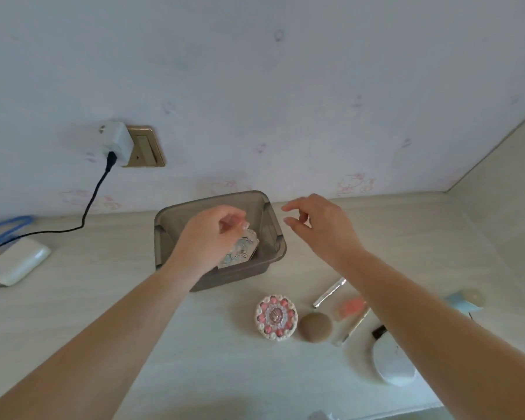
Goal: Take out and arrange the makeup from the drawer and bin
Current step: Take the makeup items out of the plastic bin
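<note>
Centrally in the frame, a grey translucent bin [264,207] is sitting on the pale tabletop [194,359] against the wall, and the left hand [212,234] is reaching down into it from the lower left. Its fingers are curling loosely over a patterned, pale blue and white compact [243,250] that is lying tilted inside the bin; whether they are actually touching or pinching it cannot be told, as the fingertips are blurred. Just right of the bin, the right hand [319,225] is hovering above the tabletop with its fingers released and bent, grasping nothing. Below the bin, toward the lower right of the frame, several makeup pieces are lying on the tabletop: a round pink and white decorated compact [276,318], a brown sponge puff [315,327] just beside it, a silver tube [329,292], a clear item with pink contents [350,307] and a white rounded case [391,363], partly hidden by the right forearm. At the left edge, a white power bank [17,260] is resting on the tabletop, and a black cable [94,189] is running up to a white charger [115,144] plugged into a brass wall socket [147,147].
</note>
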A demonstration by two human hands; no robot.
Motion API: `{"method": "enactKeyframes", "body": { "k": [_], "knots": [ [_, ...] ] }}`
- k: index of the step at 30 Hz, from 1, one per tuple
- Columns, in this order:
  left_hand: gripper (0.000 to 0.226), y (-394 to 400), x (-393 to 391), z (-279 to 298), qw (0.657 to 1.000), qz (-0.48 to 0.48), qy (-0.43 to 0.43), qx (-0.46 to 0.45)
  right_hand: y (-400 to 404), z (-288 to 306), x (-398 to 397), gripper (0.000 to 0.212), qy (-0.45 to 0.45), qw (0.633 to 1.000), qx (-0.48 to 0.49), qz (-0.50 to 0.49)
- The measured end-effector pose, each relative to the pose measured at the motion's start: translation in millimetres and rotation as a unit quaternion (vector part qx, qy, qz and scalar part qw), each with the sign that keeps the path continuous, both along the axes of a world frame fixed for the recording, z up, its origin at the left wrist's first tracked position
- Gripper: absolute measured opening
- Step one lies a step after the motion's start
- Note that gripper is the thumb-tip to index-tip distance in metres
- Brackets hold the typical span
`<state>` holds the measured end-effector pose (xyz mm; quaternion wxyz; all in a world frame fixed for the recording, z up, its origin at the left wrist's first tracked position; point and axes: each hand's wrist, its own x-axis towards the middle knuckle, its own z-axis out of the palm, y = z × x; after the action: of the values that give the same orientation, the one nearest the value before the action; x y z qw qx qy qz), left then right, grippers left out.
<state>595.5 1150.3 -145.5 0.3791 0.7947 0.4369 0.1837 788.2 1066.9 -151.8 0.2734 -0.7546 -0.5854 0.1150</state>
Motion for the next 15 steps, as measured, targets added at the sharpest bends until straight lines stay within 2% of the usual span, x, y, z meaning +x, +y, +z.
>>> {"method": "enactKeyframes", "body": {
  "k": [3, 5, 8, 11, 15],
  "knots": [
    [0.046, 30.0, 5.6, -19.6, 0.989, -0.016, 0.129, -0.077, 33.6, 6.2, -10.3, 0.027, -0.076, 0.989, -0.082, 0.101],
    [0.063, 41.3, 9.9, -40.3, 0.969, -0.033, 0.221, -0.109, 52.9, 1.7, -17.0, 0.030, -0.173, 0.958, -0.147, 0.176],
    [0.057, 48.5, 17.4, -68.4, 0.937, -0.062, 0.320, -0.130, 74.2, -12.8, -25.6, 0.035, -0.296, 0.896, -0.210, 0.257],
    [0.057, 51.8, 26.7, -87.2, 0.917, -0.087, 0.370, -0.125, 90.8, -25.3, -38.1, 0.037, -0.358, 0.850, -0.254, 0.292],
    [0.083, 50.1, 35.9, -100.0, 0.887, -0.087, 0.439, -0.117, 108.0, -37.6, -49.4, 0.042, -0.378, 0.822, -0.302, 0.301]
  ]
}}
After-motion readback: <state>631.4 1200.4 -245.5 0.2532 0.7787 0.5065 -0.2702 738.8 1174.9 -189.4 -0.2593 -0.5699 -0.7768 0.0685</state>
